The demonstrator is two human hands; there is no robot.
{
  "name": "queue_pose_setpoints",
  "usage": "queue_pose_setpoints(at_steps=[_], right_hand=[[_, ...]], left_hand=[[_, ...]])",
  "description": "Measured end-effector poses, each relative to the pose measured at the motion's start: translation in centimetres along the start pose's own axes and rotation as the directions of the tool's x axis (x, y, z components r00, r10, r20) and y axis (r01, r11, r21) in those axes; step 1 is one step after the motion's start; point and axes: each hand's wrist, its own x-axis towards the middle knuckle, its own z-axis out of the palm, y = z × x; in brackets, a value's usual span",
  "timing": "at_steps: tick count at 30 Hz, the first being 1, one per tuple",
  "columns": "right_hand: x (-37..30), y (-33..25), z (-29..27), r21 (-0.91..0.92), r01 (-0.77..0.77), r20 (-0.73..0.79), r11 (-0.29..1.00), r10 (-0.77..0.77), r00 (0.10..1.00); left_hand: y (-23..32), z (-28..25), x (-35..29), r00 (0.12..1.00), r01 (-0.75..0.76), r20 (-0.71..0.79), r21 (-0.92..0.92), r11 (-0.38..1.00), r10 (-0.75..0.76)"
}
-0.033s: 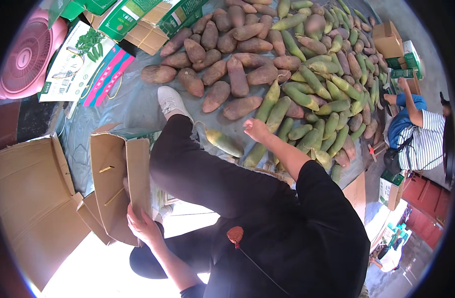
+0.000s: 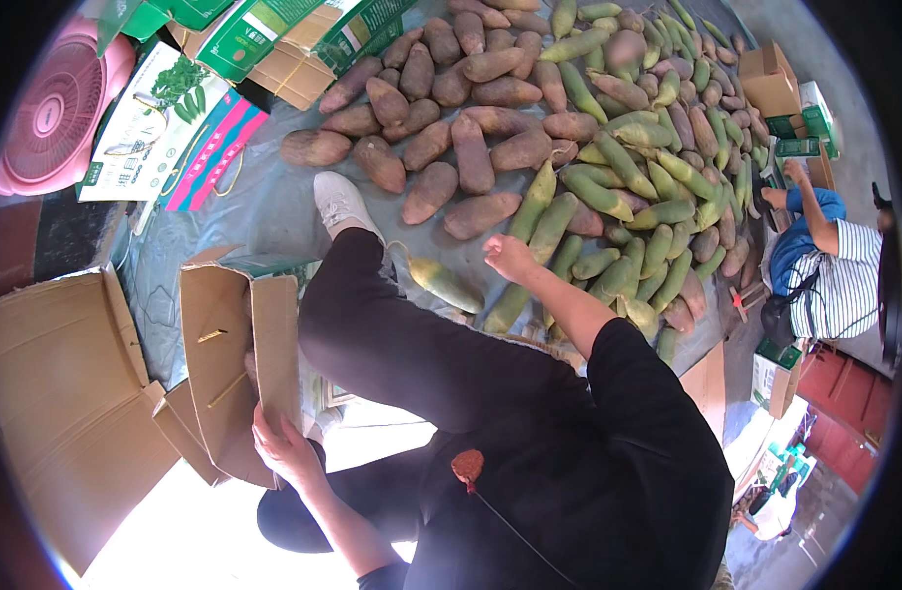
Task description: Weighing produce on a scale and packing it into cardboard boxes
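Well, the two hands are far apart. The left hand (image 2: pixel 286 447) holds the edge of a stiff brown cardboard box (image 2: pixel 277 339), beside the person's bent leg (image 2: pixel 372 320). The right hand (image 2: pixel 510 258) curls near long, smooth green radishes (image 2: pixel 554 226), and I can't tell if it grips anything. Fat, dusty, red-brown radishes (image 2: pixel 472 154) lie past it on a wrinkly, shiny blue-grey sheet (image 2: pixel 274 224)

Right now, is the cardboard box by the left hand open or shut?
Open: the box has its flaps standing unfolded, with the left hand at one.
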Motion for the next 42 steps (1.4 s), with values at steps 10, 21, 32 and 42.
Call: queue_pose_setpoints(at_steps=[10, 21, 32, 42], right_hand=[[0.4, 0.0, 0.1, -0.005, -0.024, -0.023, 1.0, 0.024, 0.999], [6.0, -4.6, -1.4, 0.04, 0.076, -0.177, 0.996, -0.068, 0.982], [22.3, -17.4, -4.9, -0.023, 0.086, -0.42, 0.996, -0.087, 0.903], [30.0, -18.1, -2.9, -0.091, -0.029, -0.369, 0.995, -0.007, 0.93]], left_hand=[[0.4, -0.1, 0.1, 1.0, -0.01, -0.012, -0.028, 1.0, 0.009], [0.6, -0.1, 0.4, 0.999, 0.015, -0.04, -0.017, 1.0, -0.016], [0.4, 0.5, 0.6, 0.999, 0.023, -0.031, 0.007, 1.0, -0.023], [0.5, 0.2, 1.3, 0.996, 0.069, -0.047, -0.05, 0.996, -0.071]])
